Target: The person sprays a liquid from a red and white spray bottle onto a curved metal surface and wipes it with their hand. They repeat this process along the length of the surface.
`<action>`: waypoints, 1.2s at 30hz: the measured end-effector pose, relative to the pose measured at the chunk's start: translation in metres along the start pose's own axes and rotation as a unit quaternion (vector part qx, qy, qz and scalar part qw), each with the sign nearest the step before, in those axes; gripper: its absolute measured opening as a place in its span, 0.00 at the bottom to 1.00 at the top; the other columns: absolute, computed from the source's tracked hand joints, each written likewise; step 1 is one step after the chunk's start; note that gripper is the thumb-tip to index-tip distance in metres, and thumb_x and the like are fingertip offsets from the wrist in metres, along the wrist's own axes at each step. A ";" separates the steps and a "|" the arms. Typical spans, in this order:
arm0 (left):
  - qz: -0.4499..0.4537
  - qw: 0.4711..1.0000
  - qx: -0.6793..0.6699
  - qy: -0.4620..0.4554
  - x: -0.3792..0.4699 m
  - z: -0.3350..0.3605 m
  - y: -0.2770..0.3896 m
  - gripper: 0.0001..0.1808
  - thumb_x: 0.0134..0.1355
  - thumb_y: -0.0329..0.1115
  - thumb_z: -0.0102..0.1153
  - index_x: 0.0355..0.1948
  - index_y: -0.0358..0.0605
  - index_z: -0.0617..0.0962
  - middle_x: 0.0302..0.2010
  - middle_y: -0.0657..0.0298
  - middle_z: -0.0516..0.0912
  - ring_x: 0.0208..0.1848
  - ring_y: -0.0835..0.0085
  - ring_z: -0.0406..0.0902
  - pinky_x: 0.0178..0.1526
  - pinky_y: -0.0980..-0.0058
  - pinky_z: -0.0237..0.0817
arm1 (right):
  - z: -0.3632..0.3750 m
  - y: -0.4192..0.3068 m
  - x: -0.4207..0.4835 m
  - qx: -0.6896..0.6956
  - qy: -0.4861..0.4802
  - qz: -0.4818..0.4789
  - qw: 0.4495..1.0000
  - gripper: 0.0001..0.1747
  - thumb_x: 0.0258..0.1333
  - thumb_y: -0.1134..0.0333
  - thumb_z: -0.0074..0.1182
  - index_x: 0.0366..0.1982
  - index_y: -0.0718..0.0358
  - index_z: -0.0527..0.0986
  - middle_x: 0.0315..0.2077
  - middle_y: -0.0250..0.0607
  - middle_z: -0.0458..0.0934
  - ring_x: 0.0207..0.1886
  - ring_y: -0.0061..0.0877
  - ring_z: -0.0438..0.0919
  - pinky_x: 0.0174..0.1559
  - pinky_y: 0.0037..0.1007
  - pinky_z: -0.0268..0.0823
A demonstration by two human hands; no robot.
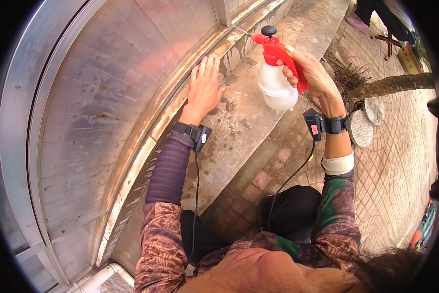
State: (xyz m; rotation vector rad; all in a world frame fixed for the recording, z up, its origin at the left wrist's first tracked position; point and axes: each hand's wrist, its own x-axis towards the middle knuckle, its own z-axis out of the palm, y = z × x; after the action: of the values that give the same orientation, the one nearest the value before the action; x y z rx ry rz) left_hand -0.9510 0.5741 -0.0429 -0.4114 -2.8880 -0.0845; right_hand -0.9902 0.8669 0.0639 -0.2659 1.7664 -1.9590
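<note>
My right hand (311,75) is wrapped around the red handle of a pump sprayer (277,86) with a translucent white bottle and a black plunger knob. Its nozzle points up and left, and a thin pale streak runs from it to the stained sill (140,148) at the foot of the metal wall panel (113,84). Flat on that sill lies my left hand (205,86), palm down, fingers extended and holding nothing. Dark wet runs and spots mark the sill's face and the concrete ledge (234,143) below.
Cables hang from a black device (203,138) on my left wrist and another (313,124) on my right. A tree trunk (395,86) leans in from the right, beside round stone slabs (361,129). Patterned paving (384,175) spreads rightward. A white pipe (106,273) bends at lower left.
</note>
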 end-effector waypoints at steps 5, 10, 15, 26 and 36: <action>-0.005 1.000 0.025 -0.008 -0.001 0.001 0.000 0.51 0.60 0.44 0.66 0.76 0.37 0.53 0.78 0.52 0.54 0.80 0.58 0.48 0.77 0.56 0.43 | 0.012 -0.007 0.005 -0.070 -0.050 -0.012 0.996 0.29 0.72 0.45 0.48 0.39 0.67 0.77 0.20 0.27 0.74 0.18 0.12 0.68 0.20 0.17 0.61; -0.005 1.000 0.007 -0.002 0.000 0.003 -0.001 0.50 0.59 0.41 0.67 0.76 0.38 0.54 0.78 0.51 0.55 0.80 0.55 0.49 0.76 0.54 0.44 | 0.020 -0.013 -0.002 -0.046 -0.062 -0.001 0.997 0.28 0.72 0.45 0.48 0.39 0.67 0.77 0.20 0.26 0.74 0.18 0.12 0.68 0.21 0.17 0.61; 0.009 1.000 -0.019 0.010 0.001 0.000 -0.006 0.48 0.58 0.40 0.67 0.75 0.38 0.57 0.76 0.50 0.58 0.78 0.54 0.52 0.76 0.53 0.45 | 0.024 -0.014 -0.008 -0.041 -0.012 -0.017 0.999 0.28 0.73 0.45 0.47 0.39 0.67 0.78 0.20 0.26 0.73 0.18 0.11 0.68 0.20 0.17 0.60; -0.049 0.994 0.039 0.084 0.020 -0.002 -0.007 0.44 0.61 0.41 0.66 0.72 0.35 0.60 0.74 0.46 0.61 0.77 0.52 0.55 0.75 0.52 0.48 | 0.018 0.002 -0.018 -0.014 -0.024 -0.023 0.999 0.28 0.74 0.46 0.47 0.39 0.67 0.78 0.19 0.28 0.73 0.17 0.12 0.68 0.20 0.18 0.59; 0.006 0.996 0.064 0.055 0.093 0.012 -0.003 0.42 0.62 0.46 0.65 0.71 0.35 0.63 0.73 0.48 0.63 0.76 0.55 0.57 0.73 0.54 0.52 | 0.016 0.001 -0.023 -0.036 -0.010 -0.026 0.999 0.28 0.73 0.46 0.47 0.38 0.67 0.79 0.18 0.29 0.73 0.17 0.13 0.67 0.23 0.18 0.60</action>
State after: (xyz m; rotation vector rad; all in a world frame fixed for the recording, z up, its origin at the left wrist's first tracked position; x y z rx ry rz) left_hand -1.0413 0.5969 -0.0337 -0.3884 -2.7633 0.0771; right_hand -0.9627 0.8637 0.0694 -0.3581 1.8372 -1.9241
